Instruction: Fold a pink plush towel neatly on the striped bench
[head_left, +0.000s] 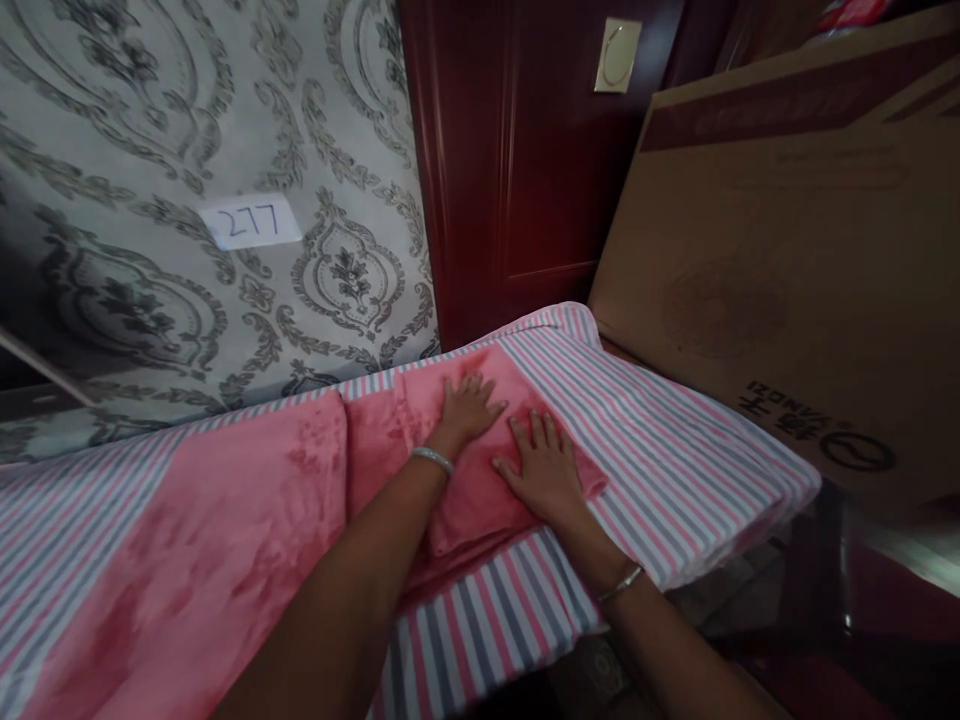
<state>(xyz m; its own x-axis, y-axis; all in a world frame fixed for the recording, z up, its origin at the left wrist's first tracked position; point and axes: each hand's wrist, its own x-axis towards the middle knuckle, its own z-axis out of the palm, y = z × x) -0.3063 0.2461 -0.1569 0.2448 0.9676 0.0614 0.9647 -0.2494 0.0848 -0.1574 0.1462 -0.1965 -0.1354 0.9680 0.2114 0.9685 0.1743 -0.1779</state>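
Observation:
A pink cloth garment (247,500) with darker, wet-looking patches lies spread on a striped cover (645,440). Its right part is folded over in layers. My left hand (469,408) lies flat on the folded part near its far edge, fingers spread. To its right, my right hand (546,462) presses flat on the same fold, with its fingers apart. Neither hand grips anything. What kind of garment the cloth is, I cannot tell. Each wrist wears a silvery bangle.
Patterned wallpaper (150,120) with a paper label (251,221) reading 277 rises behind the striped surface. A dark red door panel (547,150) stands beside it. At the right leans a large cardboard box (787,230), close to the cover's far edge.

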